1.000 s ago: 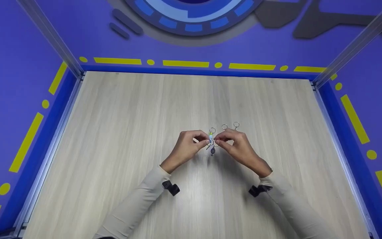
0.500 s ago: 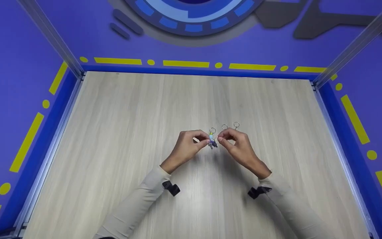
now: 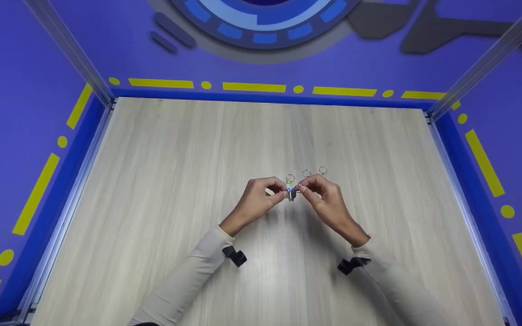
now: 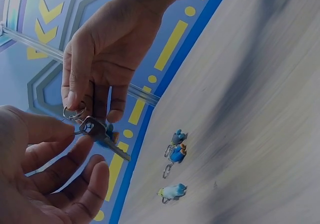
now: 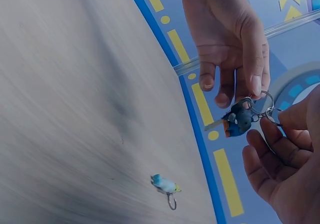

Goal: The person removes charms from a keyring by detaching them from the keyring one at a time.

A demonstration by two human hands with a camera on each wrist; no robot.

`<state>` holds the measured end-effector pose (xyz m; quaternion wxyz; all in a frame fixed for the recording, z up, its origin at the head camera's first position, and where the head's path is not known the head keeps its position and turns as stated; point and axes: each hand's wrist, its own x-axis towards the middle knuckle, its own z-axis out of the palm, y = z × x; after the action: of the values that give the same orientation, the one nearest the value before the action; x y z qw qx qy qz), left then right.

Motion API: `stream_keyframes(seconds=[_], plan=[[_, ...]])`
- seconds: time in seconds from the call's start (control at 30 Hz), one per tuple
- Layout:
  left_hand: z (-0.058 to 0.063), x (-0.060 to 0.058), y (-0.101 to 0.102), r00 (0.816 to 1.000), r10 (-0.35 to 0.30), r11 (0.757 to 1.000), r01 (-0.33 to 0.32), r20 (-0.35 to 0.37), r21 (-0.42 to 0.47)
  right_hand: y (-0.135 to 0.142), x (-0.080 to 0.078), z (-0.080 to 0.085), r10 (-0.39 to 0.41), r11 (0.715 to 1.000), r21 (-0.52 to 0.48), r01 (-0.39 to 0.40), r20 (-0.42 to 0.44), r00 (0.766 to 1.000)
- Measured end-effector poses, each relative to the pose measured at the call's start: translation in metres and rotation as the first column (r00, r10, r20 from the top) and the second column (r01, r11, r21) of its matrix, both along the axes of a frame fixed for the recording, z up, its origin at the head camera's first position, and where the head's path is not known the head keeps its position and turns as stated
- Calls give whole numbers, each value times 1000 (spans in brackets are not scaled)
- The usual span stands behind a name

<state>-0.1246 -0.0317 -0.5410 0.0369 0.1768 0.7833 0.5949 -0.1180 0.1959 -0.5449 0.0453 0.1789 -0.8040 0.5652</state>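
Observation:
In the head view my left hand point(image 3: 253, 203) and right hand point(image 3: 328, 201) meet over the middle of the table, fingertips almost together. Between them hangs a bird-like keychain figure, dark grey and blue with an orange patch point(image 5: 240, 120), alongside a metal key point(image 4: 118, 149). My left thumb and finger pinch a metal ring point(image 5: 273, 101) at the key's head. With thumb and forefinger, my right hand grips a smaller ring point(image 5: 269, 115) that links to the figure by a short chain. Fingertips partly cover both rings.
Other figure keychains lie on the wood-grain table point(image 3: 175, 181) beyond the hands: a pale blue one with a yellow head point(image 4: 173, 190), a blue one point(image 4: 177, 154) and a grey-blue one point(image 4: 178, 135). Blue panels point(image 3: 252, 68) wall the table's back and sides.
My right hand has shifted slightly right, away from the left. The figure, which hung below the fingertips, now sits higher between the hands. My left hand stays in place.

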Motion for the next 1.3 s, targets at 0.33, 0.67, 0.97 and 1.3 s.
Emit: stream_keyframes(seconds=[0.33,0.67,0.97,1.3], plan=[[7,-3,1,998,-11,998,7,-66,-58,1,0,3,5,1000,22,-5,-39,999],[9,-3,2,993,12,998,-20,-116,-62,0,0,7,25,997,70,-25,3,1000],[7,-3,2,995,24,999,-27,-100,-27,2,0,9,2,1000,19,-2,17,1000],[10,-3,2,996,16,997,-23,-89,-72,-1,1,11,-36,999,-22,37,27,999]])
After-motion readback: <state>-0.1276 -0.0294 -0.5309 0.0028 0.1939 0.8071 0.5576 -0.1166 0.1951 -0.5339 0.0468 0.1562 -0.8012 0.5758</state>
